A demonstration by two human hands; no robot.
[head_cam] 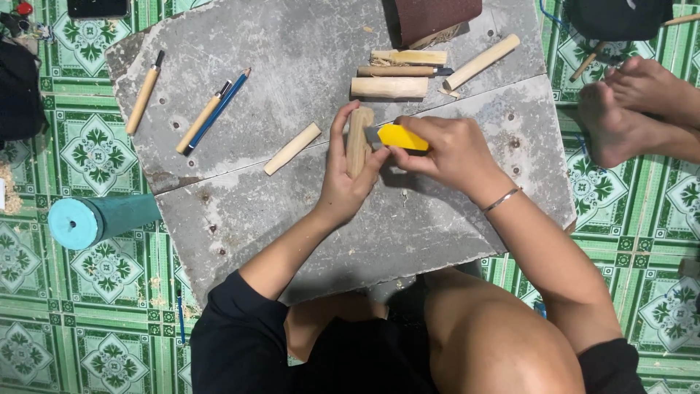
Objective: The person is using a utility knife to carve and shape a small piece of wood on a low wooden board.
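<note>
My left hand grips a short round wooden stick, held upright over a grey stone slab. My right hand holds a yellow utility knife, its blade end touching the stick's right side. A thin metal bracelet circles my right wrist. Wood shavings lie on the slab below my hands.
Several cut wooden sticks and a dark red block lie at the slab's far side. A carving tool, a pencil and blue pen and a small stick lie left. A teal roll sits at left; another person's feet at right.
</note>
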